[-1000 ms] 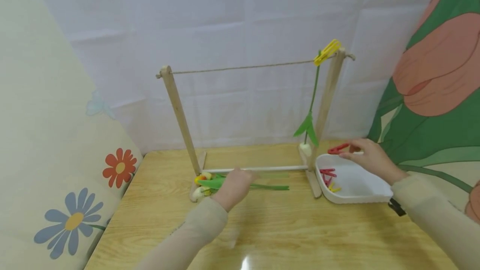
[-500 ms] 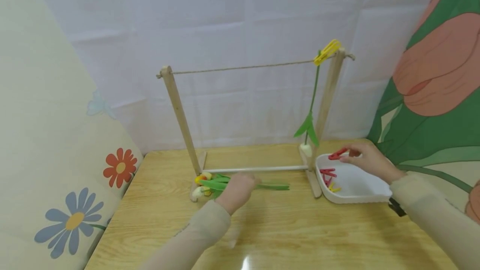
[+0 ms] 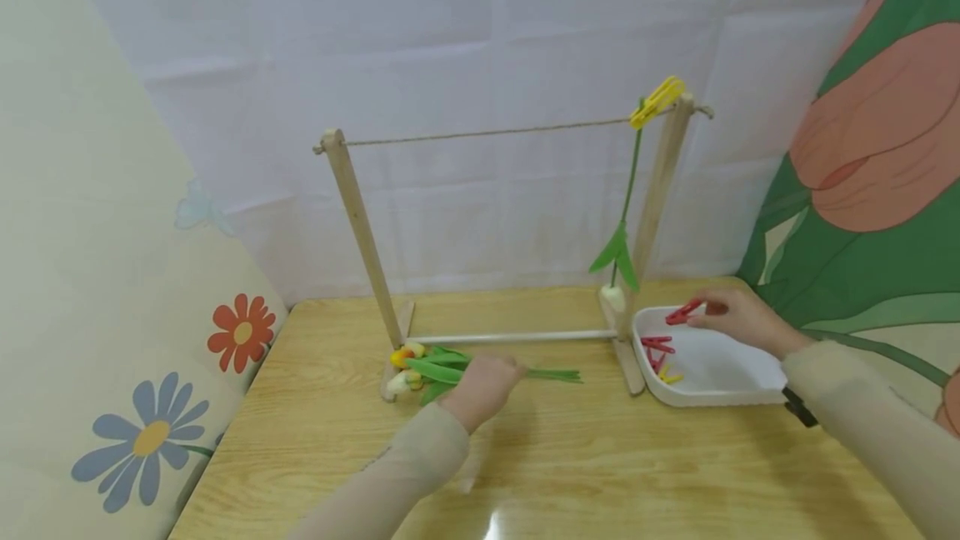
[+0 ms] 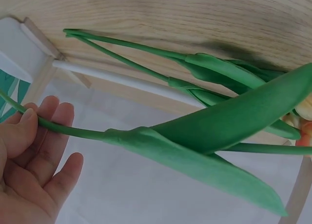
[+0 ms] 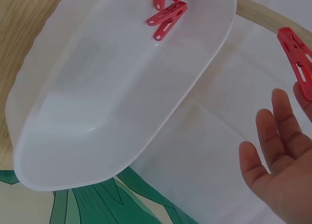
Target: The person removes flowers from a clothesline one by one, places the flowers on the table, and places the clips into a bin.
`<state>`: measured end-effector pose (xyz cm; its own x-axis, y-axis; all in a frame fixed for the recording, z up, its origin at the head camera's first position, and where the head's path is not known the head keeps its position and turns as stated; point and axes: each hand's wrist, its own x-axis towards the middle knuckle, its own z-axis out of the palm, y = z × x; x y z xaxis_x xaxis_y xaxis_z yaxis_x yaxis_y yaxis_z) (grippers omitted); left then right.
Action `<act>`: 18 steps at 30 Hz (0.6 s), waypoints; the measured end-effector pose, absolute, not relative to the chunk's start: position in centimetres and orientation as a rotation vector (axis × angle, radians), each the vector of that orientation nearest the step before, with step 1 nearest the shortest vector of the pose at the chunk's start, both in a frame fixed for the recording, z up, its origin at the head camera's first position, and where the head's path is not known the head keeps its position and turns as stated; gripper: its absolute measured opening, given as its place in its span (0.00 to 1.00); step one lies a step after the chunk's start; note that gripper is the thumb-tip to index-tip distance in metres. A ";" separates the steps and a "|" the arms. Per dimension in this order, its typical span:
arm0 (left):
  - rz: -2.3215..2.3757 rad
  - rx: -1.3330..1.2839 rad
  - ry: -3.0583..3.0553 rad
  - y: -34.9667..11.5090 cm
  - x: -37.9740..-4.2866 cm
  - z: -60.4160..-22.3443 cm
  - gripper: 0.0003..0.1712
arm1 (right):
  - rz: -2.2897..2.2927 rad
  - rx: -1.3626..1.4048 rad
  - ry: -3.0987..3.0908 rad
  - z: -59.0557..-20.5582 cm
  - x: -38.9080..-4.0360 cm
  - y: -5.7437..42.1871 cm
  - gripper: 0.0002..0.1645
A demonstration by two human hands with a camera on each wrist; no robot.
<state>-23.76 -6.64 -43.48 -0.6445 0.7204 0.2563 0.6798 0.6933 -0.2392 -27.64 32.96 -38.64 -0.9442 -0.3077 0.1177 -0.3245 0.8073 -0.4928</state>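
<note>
My left hand (image 3: pixel 486 390) pinches the green stem of an artificial tulip (image 4: pixel 122 136) between thumb and fingers, seen closely in the left wrist view. Behind that stem, more tulips (image 4: pixel 214 70) lie on the table with their white and orange-yellow heads at the rack's left foot. My right hand (image 3: pixel 738 319) holds a red clothespin (image 3: pixel 683 312) above the white tray (image 3: pixel 720 398); the right wrist view shows this clothespin (image 5: pixel 296 58) at the fingertips, partly cut off. On the rope (image 3: pixel 480 134), a yellow clothespin (image 3: pixel 656 102) holds a white tulip (image 3: pixel 618 252) upside down.
A wooden rack stands on the table (image 3: pixel 585 473), with a left post (image 3: pixel 362 232), a right post (image 3: pixel 658 198) and a white lower bar (image 3: pixel 510 337). Red clothespins (image 5: pixel 168 20) and yellow ones lie at one end of the tray. A white cloth (image 3: pixel 480 40) hangs behind.
My left hand has shifted slightly right and its fingers now hold a stem off the others. My right hand has lowered a little with the red clothespin, which has turned slightly.
</note>
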 end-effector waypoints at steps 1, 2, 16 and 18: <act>0.180 -1.100 -2.571 -6.6 -23.8 -43.5 0.07 | 0.812 0.518 -2.959 -38.7 -27.7 33.1 0.16; 0.187 -1.098 -2.571 -6.6 -23.8 -43.6 0.07 | 0.808 0.524 -2.964 -38.8 -27.8 33.2 0.17; 0.277 -1.081 -2.701 -6.1 -24.5 -44.8 0.09 | 0.790 0.488 -3.042 -40.1 -28.3 34.3 0.19; 0.292 -1.075 -2.701 -6.1 -24.6 -45.1 0.09 | 0.788 0.495 -3.049 -40.2 -28.4 34.3 0.18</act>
<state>-24.63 -6.07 -45.11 -0.7086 0.6937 0.1289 0.6501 0.7129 -0.2629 -28.41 34.32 -40.16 -0.9507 -0.3084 0.0325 -0.2855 0.8295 -0.4800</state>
